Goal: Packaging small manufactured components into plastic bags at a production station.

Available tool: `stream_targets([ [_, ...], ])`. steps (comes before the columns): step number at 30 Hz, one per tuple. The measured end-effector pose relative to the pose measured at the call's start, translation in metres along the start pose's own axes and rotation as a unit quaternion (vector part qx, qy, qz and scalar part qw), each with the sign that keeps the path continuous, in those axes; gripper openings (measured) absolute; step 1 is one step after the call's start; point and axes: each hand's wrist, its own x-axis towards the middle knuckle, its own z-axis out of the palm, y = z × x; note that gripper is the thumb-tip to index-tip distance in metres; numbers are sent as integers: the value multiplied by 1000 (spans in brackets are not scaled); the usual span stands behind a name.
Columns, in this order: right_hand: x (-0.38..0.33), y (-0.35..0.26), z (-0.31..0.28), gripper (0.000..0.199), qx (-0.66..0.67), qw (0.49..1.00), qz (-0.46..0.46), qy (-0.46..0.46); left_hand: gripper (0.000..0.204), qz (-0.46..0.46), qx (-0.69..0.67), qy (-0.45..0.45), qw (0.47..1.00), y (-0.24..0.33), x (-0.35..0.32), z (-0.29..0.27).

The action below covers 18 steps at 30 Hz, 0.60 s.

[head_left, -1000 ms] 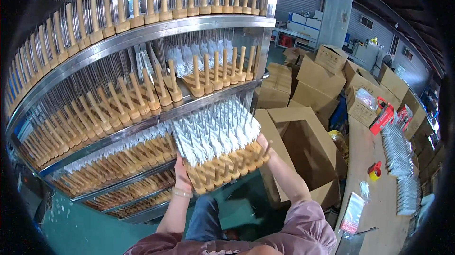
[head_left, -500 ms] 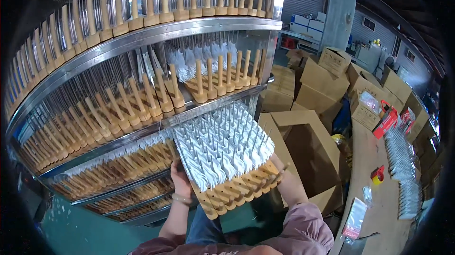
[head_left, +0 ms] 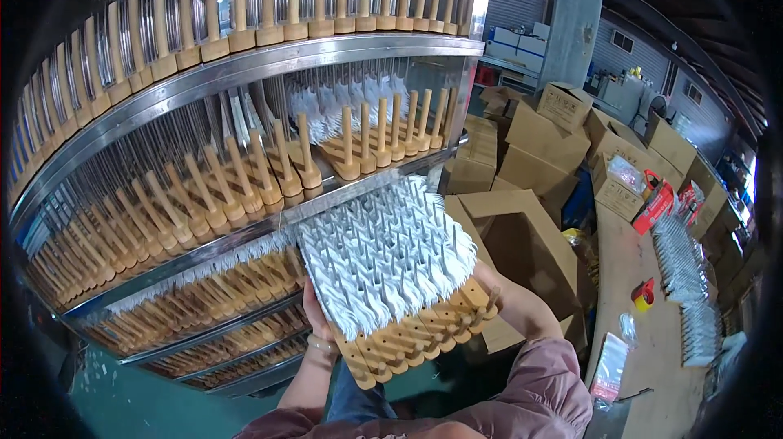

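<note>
Left hand (head_left: 315,308) and right hand (head_left: 489,277) clasp wooden boards (head_left: 424,329) from opposite sides, fingers mostly hidden. White strands (head_left: 359,308) cover the boards' far part; whether it touches the rack (head_left: 326,49), cropped above, is unclear. The right forearm partly hides a carton (head_left: 530,243).

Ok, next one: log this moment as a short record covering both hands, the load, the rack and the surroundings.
Left hand: gripping the left side of the pegged boards
Right hand: gripping their right side
Load: wooden boards side by side, metal pins upright, white fabric among the pins
Load's far end: close to the metal rack; contact unclear
Rack: several tiers of similar boards
Right side: open carton; beyond it, a bench with a red-and-yellow tape roll
</note>
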Motion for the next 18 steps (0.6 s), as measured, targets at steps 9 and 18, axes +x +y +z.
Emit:
stream_targets([
  [9,-25,19,-21,38,-222,972,-63,33,59,48,-32,-10,998,-27,-15,19],
  [18,-95,9,29,47,-96,994,-9,42,59,-21,-28,-22,999,-22,-42,8],
])
